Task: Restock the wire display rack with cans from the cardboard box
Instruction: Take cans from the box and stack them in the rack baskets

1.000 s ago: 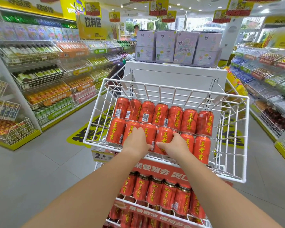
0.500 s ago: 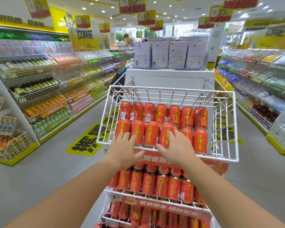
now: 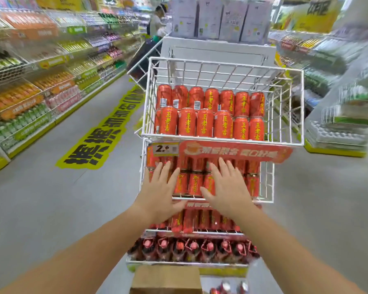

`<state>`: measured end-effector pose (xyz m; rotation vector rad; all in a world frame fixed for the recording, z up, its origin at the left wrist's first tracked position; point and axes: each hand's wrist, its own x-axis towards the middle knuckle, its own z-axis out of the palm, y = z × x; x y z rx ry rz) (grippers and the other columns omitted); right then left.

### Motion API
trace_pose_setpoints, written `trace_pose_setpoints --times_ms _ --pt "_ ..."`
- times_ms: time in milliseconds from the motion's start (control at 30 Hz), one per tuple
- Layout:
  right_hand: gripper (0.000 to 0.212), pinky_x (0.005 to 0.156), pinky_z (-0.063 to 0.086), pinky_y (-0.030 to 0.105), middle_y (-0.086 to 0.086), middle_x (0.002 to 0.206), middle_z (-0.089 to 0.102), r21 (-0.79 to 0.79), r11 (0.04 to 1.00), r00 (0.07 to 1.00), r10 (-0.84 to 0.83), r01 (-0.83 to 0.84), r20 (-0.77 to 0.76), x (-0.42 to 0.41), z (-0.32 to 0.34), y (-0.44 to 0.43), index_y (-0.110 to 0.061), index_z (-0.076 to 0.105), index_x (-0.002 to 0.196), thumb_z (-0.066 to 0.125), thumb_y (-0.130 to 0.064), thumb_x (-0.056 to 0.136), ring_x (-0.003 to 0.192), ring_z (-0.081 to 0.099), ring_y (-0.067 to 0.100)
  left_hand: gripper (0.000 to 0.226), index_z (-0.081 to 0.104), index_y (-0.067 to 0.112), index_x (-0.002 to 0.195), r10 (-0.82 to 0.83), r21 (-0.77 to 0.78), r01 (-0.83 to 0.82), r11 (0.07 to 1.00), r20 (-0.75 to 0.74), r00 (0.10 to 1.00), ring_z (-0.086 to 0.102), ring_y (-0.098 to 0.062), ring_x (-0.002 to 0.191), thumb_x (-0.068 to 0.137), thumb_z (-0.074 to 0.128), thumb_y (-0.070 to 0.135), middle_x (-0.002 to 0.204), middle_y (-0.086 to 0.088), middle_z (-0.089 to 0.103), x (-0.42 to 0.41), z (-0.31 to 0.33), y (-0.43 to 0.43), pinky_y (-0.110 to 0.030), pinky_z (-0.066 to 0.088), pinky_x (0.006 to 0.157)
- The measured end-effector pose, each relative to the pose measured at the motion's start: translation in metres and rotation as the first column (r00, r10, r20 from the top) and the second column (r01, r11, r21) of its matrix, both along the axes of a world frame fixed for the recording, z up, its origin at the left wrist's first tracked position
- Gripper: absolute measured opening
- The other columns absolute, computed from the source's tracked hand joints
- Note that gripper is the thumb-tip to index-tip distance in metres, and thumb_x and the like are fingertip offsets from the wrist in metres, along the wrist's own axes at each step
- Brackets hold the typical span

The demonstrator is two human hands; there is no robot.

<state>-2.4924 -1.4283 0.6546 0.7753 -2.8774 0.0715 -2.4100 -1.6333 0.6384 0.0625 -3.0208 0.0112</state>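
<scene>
Hands (image 3: pixel 159 194) (image 3: pixel 227 192) lower now; upright red cans (image 3: pixel 204 123)

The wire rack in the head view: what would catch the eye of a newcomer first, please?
First, the red cans with yellow writing, packed in two rows in the top basket of the white wire rack at the centre. Next, the left hand and the right hand, both with spread fingers, held in front of the shelf just below. A cardboard box sits at the bottom edge, below the rack.
</scene>
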Motion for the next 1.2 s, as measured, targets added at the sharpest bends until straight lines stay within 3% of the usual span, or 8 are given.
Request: trace_pose_setpoints --times_ms 133,300,567,767,867,933,1067,1200 --pt "0.084 0.123 0.01 0.049 0.013 0.167 0.011 0.067 0.998 0.996 0.011 -0.016 0.085 0.024 -0.047 0.004 -0.018 0.02 0.159 0.034 -0.067 0.092 0.153 0.01 0.033 0.101 0.029 0.016 0.158 0.003 0.022 -0.004 1.0 0.043 0.999 0.023 -0.039 0.151 0.077 0.03 0.077 0.163 -0.018 0.027 0.022 -0.045 -0.003 -0.063 0.026 0.116" --pt "0.083 0.122 0.02 0.05 0.016 0.164 0.022 0.114 0.991 0.977 0.043 -0.069 0.21 0.042 -0.139 0.006 -0.014 0.029 0.155 0.04 -0.064 0.09 0.151 0.019 0.036 0.101 0.032 0.013 0.157 0.04 0.057 -0.048 0.997 0.129 0.991 0.027 -0.039 0.149 0.078 0.032 0.077 0.162 -0.019 0.028 0.046 -0.133 -0.006 -0.062 0.026 0.116" --pt "0.091 0.124 0.007 0.045 0.013 0.168 0.0 0.215 0.959 0.826 0.033 -0.185 0.563 0.083 -0.336 0.022 -0.015 0.009 0.16 0.018 -0.068 0.087 0.154 0.0 0.031 0.101 0.041 0.008 0.15 0.129 0.094 -0.174 0.98 0.363 0.923 0.039 -0.041 0.142 0.075 0.036 0.076 0.154 -0.021 0.041 0.098 -0.332 0.002 -0.065 0.032 0.11" --pt "0.083 0.123 0.015 0.048 0.01 0.166 0.012 0.191 0.951 0.725 0.048 -0.244 0.688 0.114 -0.5 0.034 -0.017 0.016 0.157 0.036 -0.064 0.093 0.152 0.011 0.031 0.092 0.053 0.005 0.141 0.145 0.13 -0.22 0.967 0.433 0.89 0.051 -0.04 0.132 0.075 0.043 0.068 0.142 -0.02 0.055 0.131 -0.494 0.021 -0.058 0.032 0.11" --pt "0.085 0.123 -0.001 0.056 0.009 0.163 0.021 0.202 0.942 0.691 0.042 -0.268 0.721 0.129 -0.586 0.041 -0.021 0.017 0.156 0.02 -0.069 0.086 0.151 0.016 0.032 0.092 0.045 0.011 0.148 0.175 0.119 -0.271 0.955 0.511 0.841 0.044 -0.038 0.139 0.079 0.041 0.071 0.148 -0.016 0.051 0.151 -0.577 0.027 -0.06 0.033 0.113" --pt "0.088 0.118 -0.024 0.047 0.007 0.165 0.017 0.203 0.95 0.655 0.003 -0.239 0.756 0.138 -0.64 0.045 -0.023 0.012 0.157 0.017 -0.071 0.084 0.152 0.015 0.029 0.095 0.039 0.012 0.152 0.192 0.119 -0.312 0.942 0.572 0.798 0.04 -0.038 0.142 0.08 0.033 0.074 0.152 -0.015 0.047 0.162 -0.625 0.029 -0.061 0.031 0.114" --pt "0.087 0.125 0.012 0.042 0.008 0.166 0.015 0.181 0.973 0.555 -0.071 -0.146 0.829 0.145 -0.737 0.048 -0.019 0.012 0.158 0.042 -0.066 0.092 0.153 0.012 0.028 0.1 0.022 0.016 0.157 0.203 0.089 -0.365 0.927 0.699 0.686 0.026 -0.032 0.149 0.08 0.022 0.079 0.16 -0.01 0.033 0.176 -0.71 0.031 -0.056 0.023 0.121" --pt "0.084 0.119 0.03 0.046 0.008 0.161 0.026 0.19 0.978 0.521 -0.121 -0.083 0.845 0.143 -0.81 0.042 -0.02 0.017 0.156 0.047 -0.063 0.091 0.148 0.024 0.029 0.095 0.014 0.017 0.158 0.23 0.087 -0.452 0.888 0.767 0.599 0.027 -0.03 0.148 0.087 0.042 0.075 0.162 -0.009 0.028 0.173 -0.785 0.034 -0.05 0.028 0.12"
